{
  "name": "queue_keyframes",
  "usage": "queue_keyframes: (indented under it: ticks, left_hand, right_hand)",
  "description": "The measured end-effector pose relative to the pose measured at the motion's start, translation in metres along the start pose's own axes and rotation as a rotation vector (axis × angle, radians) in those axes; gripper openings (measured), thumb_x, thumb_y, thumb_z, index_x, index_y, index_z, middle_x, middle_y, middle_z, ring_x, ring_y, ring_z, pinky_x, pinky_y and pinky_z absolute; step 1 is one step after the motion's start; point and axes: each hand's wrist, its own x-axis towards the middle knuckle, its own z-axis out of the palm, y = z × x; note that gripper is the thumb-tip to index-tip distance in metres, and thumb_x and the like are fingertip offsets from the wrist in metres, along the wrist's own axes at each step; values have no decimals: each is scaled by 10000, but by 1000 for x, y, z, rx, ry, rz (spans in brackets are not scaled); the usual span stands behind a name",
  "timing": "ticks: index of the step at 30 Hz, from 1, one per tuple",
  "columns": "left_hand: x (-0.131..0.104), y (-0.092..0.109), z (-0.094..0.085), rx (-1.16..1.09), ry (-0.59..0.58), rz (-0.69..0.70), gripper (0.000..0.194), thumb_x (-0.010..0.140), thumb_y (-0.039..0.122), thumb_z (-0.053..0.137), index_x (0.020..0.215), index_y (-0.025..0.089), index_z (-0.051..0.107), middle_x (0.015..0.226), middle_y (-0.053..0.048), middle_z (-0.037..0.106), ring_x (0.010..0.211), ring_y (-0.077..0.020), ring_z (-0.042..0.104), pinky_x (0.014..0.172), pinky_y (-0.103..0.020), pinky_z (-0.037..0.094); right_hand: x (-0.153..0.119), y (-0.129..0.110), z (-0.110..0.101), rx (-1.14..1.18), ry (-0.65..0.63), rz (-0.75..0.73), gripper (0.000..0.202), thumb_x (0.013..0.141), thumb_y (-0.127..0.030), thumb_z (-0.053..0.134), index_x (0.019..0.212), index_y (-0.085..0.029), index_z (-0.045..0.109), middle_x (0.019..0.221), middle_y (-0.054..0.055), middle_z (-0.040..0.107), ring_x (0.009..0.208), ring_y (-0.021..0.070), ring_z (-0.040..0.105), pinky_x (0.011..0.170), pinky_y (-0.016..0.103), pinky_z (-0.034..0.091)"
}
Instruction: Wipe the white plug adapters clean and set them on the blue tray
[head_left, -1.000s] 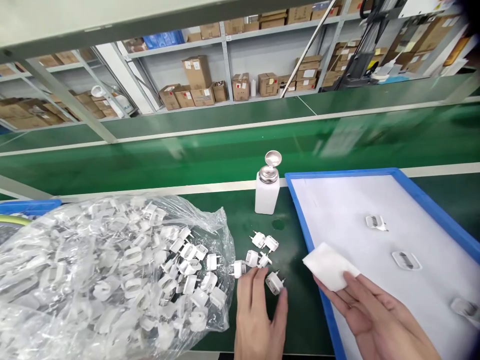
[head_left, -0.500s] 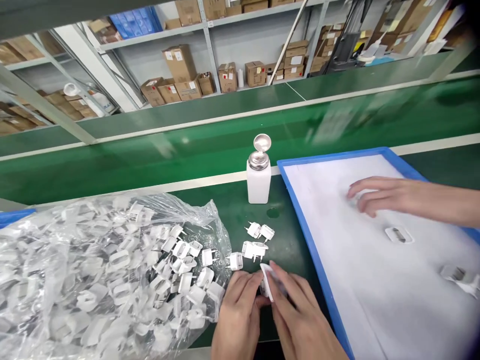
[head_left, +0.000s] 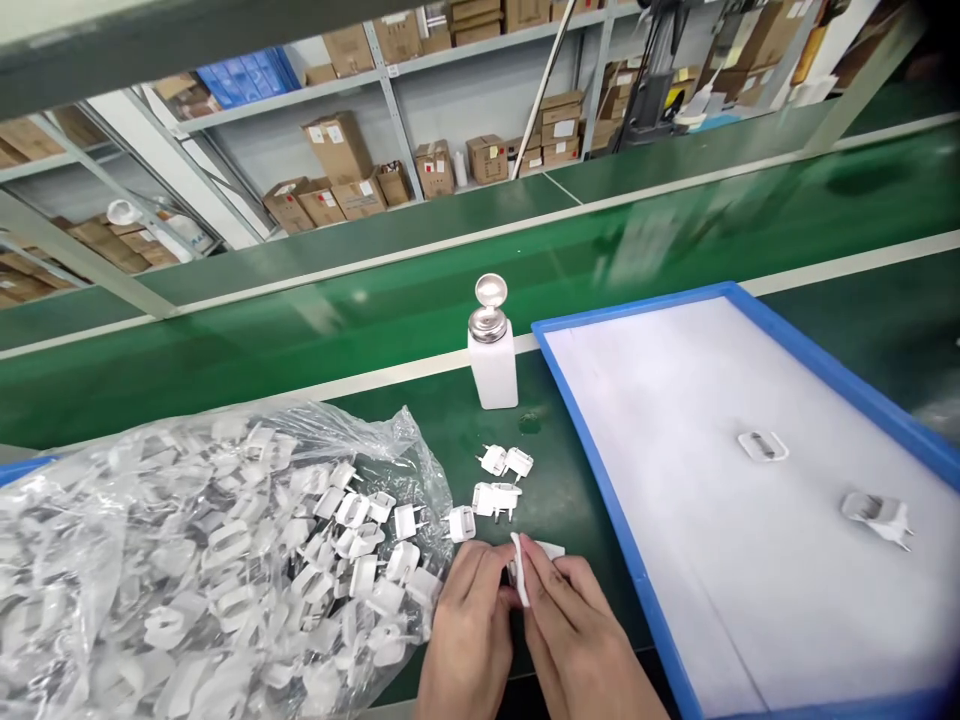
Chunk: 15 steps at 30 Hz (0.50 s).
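Low at the front, my left hand [head_left: 466, 615] and my right hand [head_left: 571, 625] meet with their fingers closed on a small white plastic plug adapter [head_left: 519, 572]. Only its thin pale edge shows; the fingers cover most of it. A flat white piece [head_left: 551, 549] sticks out behind my right fingers; its kind is unclear. Just beyond my hands, several white plug adapters [head_left: 493, 498] with metal pins lie loose on the green table. To the left, a clear plastic bag [head_left: 409, 440] spreads open, full of similar adapters.
A white dispenser bottle [head_left: 495, 375] with its metal lid raised stands behind the loose adapters. At right, a blue-rimmed tray [head_left: 592, 455] lined with white holds an adapter [head_left: 763, 446] and some more plug parts [head_left: 877, 517]. Shelves with cardboard boxes [head_left: 341, 150] stand beyond the green belt.
Another person's hand, over the tray half a second ago, has left the view. The camera view has shifted slightly. My hands keep their hold on the white piece, which has turned a little.
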Motion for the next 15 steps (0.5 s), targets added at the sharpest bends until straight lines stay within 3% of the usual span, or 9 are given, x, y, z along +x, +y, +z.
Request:
queue_keyframes:
  ticks: [3, 6, 9, 11, 13, 15]
  left_hand:
    - [1, 0, -3, -38, 2, -25, 410, 845, 9, 439, 1050, 238, 710, 878, -27, 721, 801, -178, 719, 690, -259, 627]
    - [-2, 0, -4, -81, 6, -9, 396, 882, 35, 430, 1069, 244, 709, 914, -42, 726, 828, -183, 726, 696, -264, 632]
    - [-11, 5, -1, -172, -8, 30, 394, 929, 48, 407, 1091, 250, 703, 974, -66, 735, 868, -188, 726, 729, -269, 633]
    - [-17, 12, 3, -223, 71, 26, 399, 941, 34, 401, 1089, 256, 697, 972, -66, 734, 866, -182, 715, 737, -262, 620]
    - [-20, 20, 7, -245, 197, 11, 410, 937, 17, 404, 1089, 264, 692, 963, -57, 733, 887, -180, 709, 735, -253, 600]
    - [-20, 27, 10, -249, 280, -4, 394, 932, 32, 434, 1087, 277, 701, 979, -46, 743, 938, -192, 712, 759, -264, 589]
  right_hand:
    - [10, -7, 1, 190, 33, 155, 570, 936, -37, 483, 1500, -110, 512, 1436, 145, 605, 1111, 258, 621, 967, 373, 577]
    - [18, -13, -9, 264, 31, 236, 484, 972, -66, 411, 1412, -156, 591, 1282, 130, 682, 1061, 256, 627, 888, 380, 576]
    - [23, -14, -32, 362, 6, 288, 347, 1037, -188, 368, 1064, -205, 713, 950, 71, 723, 849, 222, 635, 726, 323, 531]
    - [22, -13, -47, 426, -18, 332, 413, 1069, -290, 359, 824, -211, 682, 747, 29, 668, 700, 182, 608, 626, 274, 477]
    - [19, -14, -57, 603, 48, 515, 431, 1047, -420, 469, 746, -200, 686, 696, 20, 659, 658, 171, 605, 598, 253, 463]
    - [16, -18, -59, 920, 212, 806, 365, 918, -524, 679, 796, -188, 755, 749, 36, 705, 699, 187, 631, 634, 256, 492]
